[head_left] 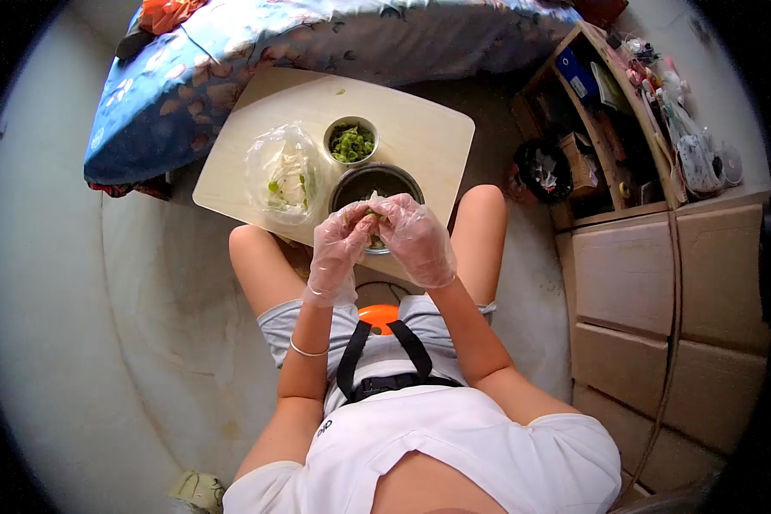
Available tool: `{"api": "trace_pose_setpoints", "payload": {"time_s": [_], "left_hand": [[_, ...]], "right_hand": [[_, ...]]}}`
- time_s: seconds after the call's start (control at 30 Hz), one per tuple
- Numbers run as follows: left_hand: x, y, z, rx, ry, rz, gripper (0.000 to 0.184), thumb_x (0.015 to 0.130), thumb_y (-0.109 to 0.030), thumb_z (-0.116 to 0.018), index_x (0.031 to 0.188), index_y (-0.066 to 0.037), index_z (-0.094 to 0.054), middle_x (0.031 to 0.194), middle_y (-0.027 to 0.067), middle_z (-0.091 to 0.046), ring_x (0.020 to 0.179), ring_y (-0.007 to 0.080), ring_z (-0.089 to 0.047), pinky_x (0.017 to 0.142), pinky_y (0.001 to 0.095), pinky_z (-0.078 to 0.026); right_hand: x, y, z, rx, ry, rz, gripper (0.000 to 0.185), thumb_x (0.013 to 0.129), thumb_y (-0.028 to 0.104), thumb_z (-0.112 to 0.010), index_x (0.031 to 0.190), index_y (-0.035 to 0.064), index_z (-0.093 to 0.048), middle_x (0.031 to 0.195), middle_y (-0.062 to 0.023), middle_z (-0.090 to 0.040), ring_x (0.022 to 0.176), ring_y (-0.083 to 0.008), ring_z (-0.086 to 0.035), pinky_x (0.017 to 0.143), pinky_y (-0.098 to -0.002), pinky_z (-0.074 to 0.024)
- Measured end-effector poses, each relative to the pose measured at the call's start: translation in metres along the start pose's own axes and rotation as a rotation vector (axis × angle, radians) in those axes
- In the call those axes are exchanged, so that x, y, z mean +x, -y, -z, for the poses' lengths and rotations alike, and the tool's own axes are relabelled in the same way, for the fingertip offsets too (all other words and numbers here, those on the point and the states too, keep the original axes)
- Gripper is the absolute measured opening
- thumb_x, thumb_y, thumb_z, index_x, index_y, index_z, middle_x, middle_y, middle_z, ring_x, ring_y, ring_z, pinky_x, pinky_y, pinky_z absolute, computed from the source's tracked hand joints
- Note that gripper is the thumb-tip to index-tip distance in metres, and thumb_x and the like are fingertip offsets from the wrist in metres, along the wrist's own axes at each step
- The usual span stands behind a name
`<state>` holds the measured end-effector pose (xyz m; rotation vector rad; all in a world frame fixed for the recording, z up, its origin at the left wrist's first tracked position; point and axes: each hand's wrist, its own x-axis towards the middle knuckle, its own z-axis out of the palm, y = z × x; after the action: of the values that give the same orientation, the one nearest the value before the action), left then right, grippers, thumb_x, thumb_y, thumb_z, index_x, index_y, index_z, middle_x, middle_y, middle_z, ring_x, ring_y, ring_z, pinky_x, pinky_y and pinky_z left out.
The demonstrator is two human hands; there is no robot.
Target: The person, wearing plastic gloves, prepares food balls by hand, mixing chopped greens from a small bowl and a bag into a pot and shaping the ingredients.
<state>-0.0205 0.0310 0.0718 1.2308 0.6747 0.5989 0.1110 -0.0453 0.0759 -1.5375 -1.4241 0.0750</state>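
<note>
My left hand (341, 248) and my right hand (415, 240) wear clear plastic gloves. They meet over the dark bowl (396, 178), fingertips pinched together on a small greenish piece (374, 214), mostly hidden by the fingers. Some pale green bits show low in this bowl, whose near side is partly covered by my hands. Just behind it stands a smaller metal bowl (329, 135) filled with cut green vegetable pieces (351, 143). To the left lies a clear plastic bag (261, 163) with whitish contents and a few green bits on it.
The bowls and bag rest on a low cream table (433, 128) in front of my knees. A bed with a blue floral cover (188, 94) stands behind it. At right are a black-lined bin (543, 171), a wooden shelf (604, 111) and stacked cardboard boxes (623, 278).
</note>
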Motion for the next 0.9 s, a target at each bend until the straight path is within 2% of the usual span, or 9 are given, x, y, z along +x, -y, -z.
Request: {"api": "trace_pose_setpoints", "payload": {"time_s": [0.03, 0.1, 0.3, 0.4, 0.47, 0.5, 0.57, 0.63, 0.9], "left_hand": [[0.000, 0.001, 0.000, 0.003, 0.002, 0.004, 0.021, 0.092, -0.009, -0.056, 0.110, 0.001, -0.061, 0.087, 0.0007, -0.062, 0.070, 0.0042, -0.051, 0.060, 0.0182, -0.042], [0.001, 0.010, 0.000, 0.372, -0.070, -0.184, 0.020, 0.090, -0.007, -0.056, 0.108, 0.002, -0.061, 0.085, 0.0057, -0.062, 0.067, 0.0089, -0.054, 0.061, 0.0211, -0.044], [0.006, 0.015, 0.000, 0.510, -0.062, -0.483, 0.026, 0.081, 0.000, -0.059, 0.106, 0.002, -0.061, 0.088, 0.0152, -0.060, 0.069, 0.0239, -0.059, 0.065, 0.0298, -0.048], [-0.003, -0.005, -0.006, 0.639, -0.025, -0.331, 0.032, 0.077, -0.001, -0.061, 0.109, 0.000, -0.060, 0.091, 0.0149, -0.059, 0.075, 0.0283, -0.060, 0.067, 0.0344, -0.049], [-0.002, -0.001, -0.008, 0.754, -0.040, -0.394, 0.035, 0.077, -0.002, -0.062, 0.111, 0.000, -0.059, 0.094, 0.0145, -0.060, 0.074, 0.0246, -0.060, 0.066, 0.0315, -0.050], [0.000, 0.000, -0.010, 0.869, -0.054, -0.457, 0.037, 0.076, -0.003, -0.063, 0.113, -0.001, -0.059, 0.097, 0.0142, -0.060, 0.073, 0.0208, -0.061, 0.066, 0.0285, -0.050], [0.000, 0.000, -0.014, 0.984, -0.089, -0.545, 0.038, 0.076, -0.005, -0.064, 0.113, -0.003, -0.059, 0.096, 0.0147, -0.060, 0.075, 0.0253, -0.061, 0.067, 0.0319, -0.051], [0.001, 0.006, -0.015, 1.133, -0.155, -0.642, 0.037, 0.075, -0.011, -0.067, 0.111, -0.007, -0.059, 0.094, 0.0147, -0.059, 0.081, 0.0322, -0.060, 0.072, 0.0380, -0.051], [0.000, 0.013, -0.011, 1.293, -0.225, -0.671, 0.031, 0.077, -0.009, -0.065, 0.108, -0.006, -0.059, 0.090, 0.0117, -0.060, 0.080, 0.0287, -0.061, 0.070, 0.0367, -0.051]], "right_hand": [[0.000, 0.001, 0.002, -0.059, 0.048, -0.044, 0.027, 0.074, 0.003, -0.065, 0.100, 0.0074, -0.063, 0.088, -0.0105, -0.062, 0.080, -0.0280, -0.062, 0.069, -0.0353, -0.0512], [-0.002, 0.005, 0.005, -0.118, 0.097, -0.094, 0.027, 0.073, 0.006, -0.065, 0.100, 0.0086, -0.064, 0.088, -0.0104, -0.062, 0.082, -0.0278, -0.062, 0.071, -0.0366, -0.0513], [0.000, 0.000, 0.003, -0.123, 0.047, -0.031, 0.021, 0.074, 0.009, -0.066, 0.095, 0.0077, -0.064, 0.087, -0.0105, -0.063, 0.076, -0.0301, -0.062, 0.069, -0.0366, -0.0513], [-0.003, -0.002, 0.003, 0.142, 0.101, -0.246, 0.018, 0.079, 0.004, -0.063, 0.097, 0.0011, -0.061, 0.089, -0.0115, -0.063, 0.073, -0.0213, -0.062, 0.065, -0.0312, -0.0505], [-0.004, -0.004, 0.000, 0.453, 0.096, -0.485, 0.014, 0.082, 0.003, -0.059, 0.096, -0.0005, -0.060, 0.089, -0.0071, -0.064, 0.075, -0.0118, -0.060, 0.066, -0.0263, -0.0495], [-0.007, -0.010, -0.006, 0.454, 0.096, -0.486, 0.014, 0.082, 0.003, -0.059, 0.096, -0.0005, -0.060, 0.089, -0.0071, -0.064, 0.075, -0.0118, -0.060, 0.066, -0.0263, -0.0495], [-0.015, -0.024, -0.022, 0.885, -0.033, -0.662, 0.015, 0.084, 0.004, -0.057, 0.098, 0.0009, -0.059, 0.085, -0.0011, -0.062, 0.075, -0.0074, -0.057, 0.064, -0.0229, -0.0480], [-0.016, -0.023, -0.021, 0.913, -0.031, -0.696, 0.017, 0.084, 0.007, -0.059, 0.100, 0.0013, -0.059, 0.086, -0.0013, -0.062, 0.074, -0.0080, -0.056, 0.062, -0.0229, -0.0473], [-0.023, -0.039, -0.028, 1.055, -0.004, -0.750, 0.020, 0.082, 0.010, -0.062, 0.099, 0.0011, -0.059, 0.087, -0.0033, -0.061, 0.069, -0.0079, -0.054, 0.059, -0.0221, -0.0450]]}}
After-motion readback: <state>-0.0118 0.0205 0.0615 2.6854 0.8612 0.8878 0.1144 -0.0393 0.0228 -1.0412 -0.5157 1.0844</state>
